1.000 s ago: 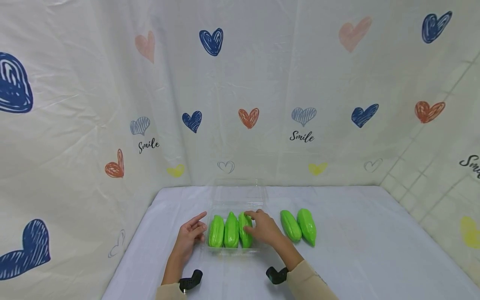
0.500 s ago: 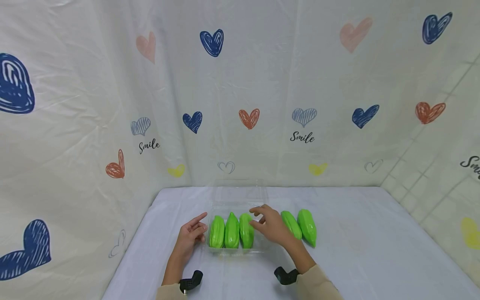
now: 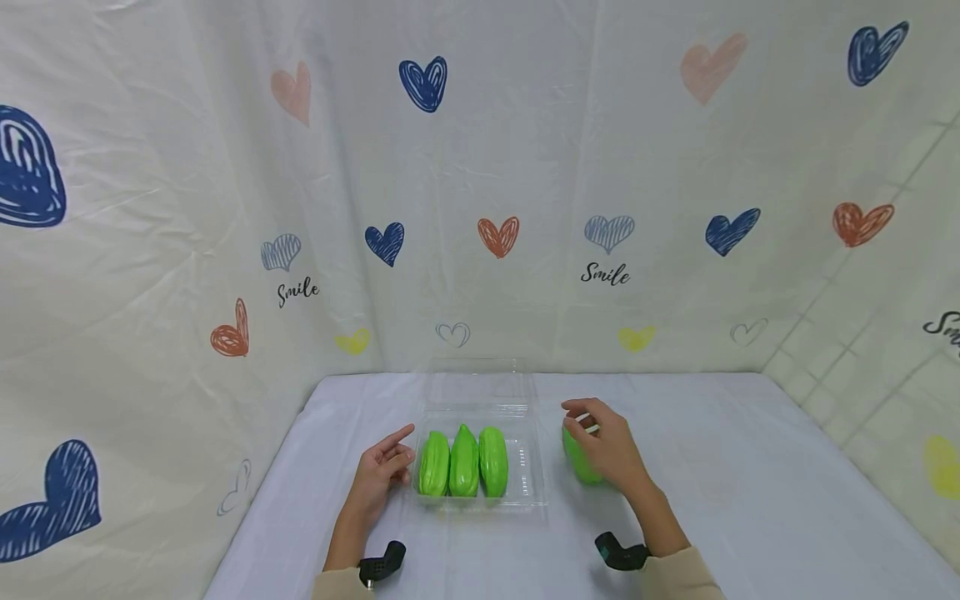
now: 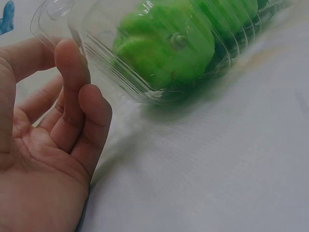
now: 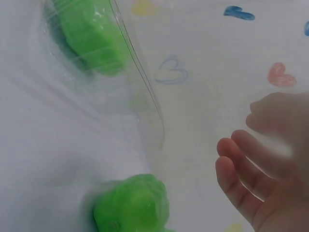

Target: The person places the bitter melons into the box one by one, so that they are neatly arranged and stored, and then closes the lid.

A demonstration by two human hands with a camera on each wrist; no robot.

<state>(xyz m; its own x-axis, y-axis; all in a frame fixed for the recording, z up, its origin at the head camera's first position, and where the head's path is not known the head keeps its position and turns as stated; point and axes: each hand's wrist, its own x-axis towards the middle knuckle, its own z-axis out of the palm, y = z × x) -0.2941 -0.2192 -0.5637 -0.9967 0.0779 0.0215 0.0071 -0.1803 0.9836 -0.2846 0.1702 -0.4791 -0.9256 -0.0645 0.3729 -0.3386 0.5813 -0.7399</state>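
Here, inside the clear plastic box, three fruits lie side by side, long, shiny and bright green, with rounded ridges along the body. To the right of the box, another green fruit rests on the white cloth, partly covered by the right hand, whose loosely bent fingers grasp nothing. At the box's left edge is the left hand, relaxed, grasping nothing; whether it touches the plastic, I cannot tell.
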